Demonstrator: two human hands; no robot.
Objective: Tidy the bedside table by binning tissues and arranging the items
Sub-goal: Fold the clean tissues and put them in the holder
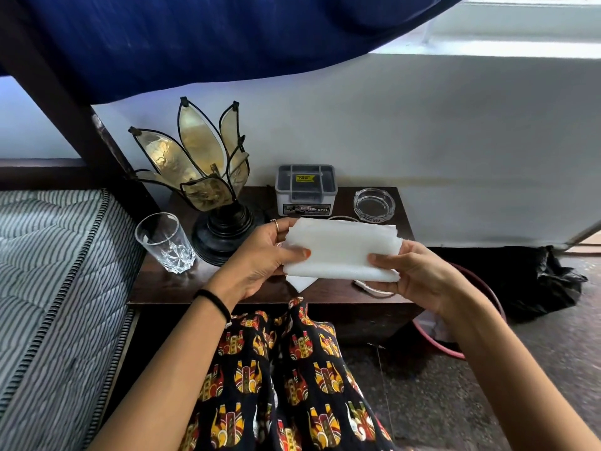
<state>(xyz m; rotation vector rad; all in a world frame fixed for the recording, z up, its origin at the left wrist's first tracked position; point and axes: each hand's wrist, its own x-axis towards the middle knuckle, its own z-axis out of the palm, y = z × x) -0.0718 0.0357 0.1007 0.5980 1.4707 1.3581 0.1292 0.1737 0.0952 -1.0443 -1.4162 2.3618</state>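
A folded stack of white tissues [341, 249] is held level above the dark wooden bedside table [169, 284]. My left hand [260, 258] grips its left end, thumb on top. My right hand [416, 275] pinches its right end. Under the stack, one more white tissue corner [300, 283] lies on the table, and a white band-like item [367, 288] shows beneath my right hand. A red-rimmed bin [448, 351] with a black liner stands on the floor to the right of the table, partly hidden by my right arm.
On the table stand a cut-glass tumbler [164, 242] at the left, a petal-shaped lamp [208, 177] on a black base, a grey lidded plastic box [305, 190] and a glass ashtray [374, 205] at the back. A striped mattress [55, 275] borders the left side.
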